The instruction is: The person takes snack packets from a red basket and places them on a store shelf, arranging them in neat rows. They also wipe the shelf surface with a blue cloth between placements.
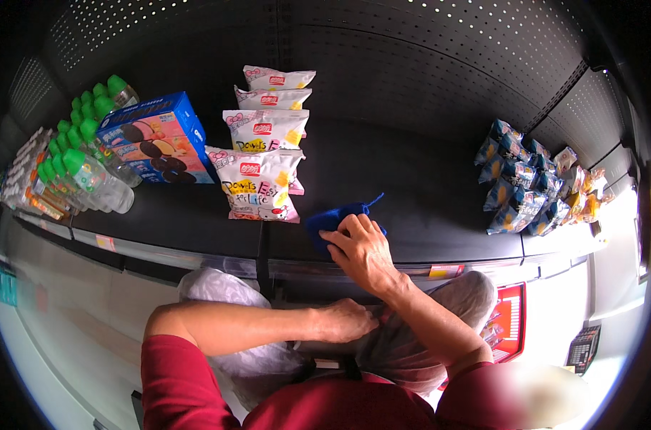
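Note:
My right hand (pixel 364 252) is on a blue cloth (pixel 324 219), fingers bent over it, against the black shelf board (pixel 427 231) near its front edge. A loose blue thread sticks up from the cloth's far side. Just left of the cloth stands the front one of several white snack bags (pixel 261 185), lined up in a row from front to back. My left hand (pixel 349 321) is curled above my lap, below the shelf edge. Its fingertips are hidden, so I cannot make out whether anything is in them.
Oreo boxes (pixel 159 142) and several green-capped bottles (pixel 97 183) stand on the left. Blue snack packets (pixel 519 183) fill part of the right side, with yellow packets (pixel 586 196) beyond. A perforated back panel (pixel 438 32) rises behind. Below right is a red basket (pixel 511 322).

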A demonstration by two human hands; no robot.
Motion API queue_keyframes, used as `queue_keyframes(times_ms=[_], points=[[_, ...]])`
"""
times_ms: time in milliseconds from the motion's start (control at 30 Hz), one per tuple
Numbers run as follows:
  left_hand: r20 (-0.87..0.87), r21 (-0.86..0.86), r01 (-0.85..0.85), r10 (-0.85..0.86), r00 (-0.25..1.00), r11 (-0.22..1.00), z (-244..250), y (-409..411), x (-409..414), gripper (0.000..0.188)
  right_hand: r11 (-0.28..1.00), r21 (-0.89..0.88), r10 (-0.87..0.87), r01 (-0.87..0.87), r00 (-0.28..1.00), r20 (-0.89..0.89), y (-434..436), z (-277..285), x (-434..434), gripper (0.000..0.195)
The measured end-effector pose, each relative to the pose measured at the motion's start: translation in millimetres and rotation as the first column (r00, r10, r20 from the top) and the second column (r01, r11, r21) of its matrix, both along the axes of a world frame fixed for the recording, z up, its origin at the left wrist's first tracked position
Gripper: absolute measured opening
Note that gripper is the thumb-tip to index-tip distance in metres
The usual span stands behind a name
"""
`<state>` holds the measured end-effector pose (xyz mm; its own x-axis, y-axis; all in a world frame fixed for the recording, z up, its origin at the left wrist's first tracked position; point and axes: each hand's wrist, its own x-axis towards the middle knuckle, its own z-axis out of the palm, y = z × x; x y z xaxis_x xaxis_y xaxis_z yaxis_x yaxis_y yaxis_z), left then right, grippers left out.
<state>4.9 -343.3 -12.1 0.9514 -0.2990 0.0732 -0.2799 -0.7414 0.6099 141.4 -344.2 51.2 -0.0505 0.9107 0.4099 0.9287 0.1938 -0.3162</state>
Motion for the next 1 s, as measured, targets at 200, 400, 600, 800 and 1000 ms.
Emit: queue_keyframes(times_ms=[200,400,600,800,1000], points=[[0.089,0.078,-0.013,0.006,0.996,0.997,-16,-3,-2,0.010,0.994,-0.099,0.041,-0.041,0.999,-0.003,-13,2,18,0.025],[0.085,0.193,0.005,-0.021,0.996,0.981,-11,-3,-3,0.015,0.991,-0.134,0.000,-0.001,1.000,-0.013,-33,13,53,0.030],[0.045,0.053,0.037,-0.039,0.998,0.998,-9,0,1,0.013,0.965,-0.158,-0.214,0.209,0.977,-0.015,-60,18,101,0.051],[-0.105,0.060,0.048,-0.041,0.994,0.997,-4,-1,2,0.013,0.881,-0.276,-0.331,0.383,0.918,0.217,-88,11,134,0.059],[-0.074,0.022,0.034,-0.032,0.997,0.999,1,2,2,0.014,0.845,-0.390,-0.291,0.366,0.927,0.238,-63,8,145,0.057]])
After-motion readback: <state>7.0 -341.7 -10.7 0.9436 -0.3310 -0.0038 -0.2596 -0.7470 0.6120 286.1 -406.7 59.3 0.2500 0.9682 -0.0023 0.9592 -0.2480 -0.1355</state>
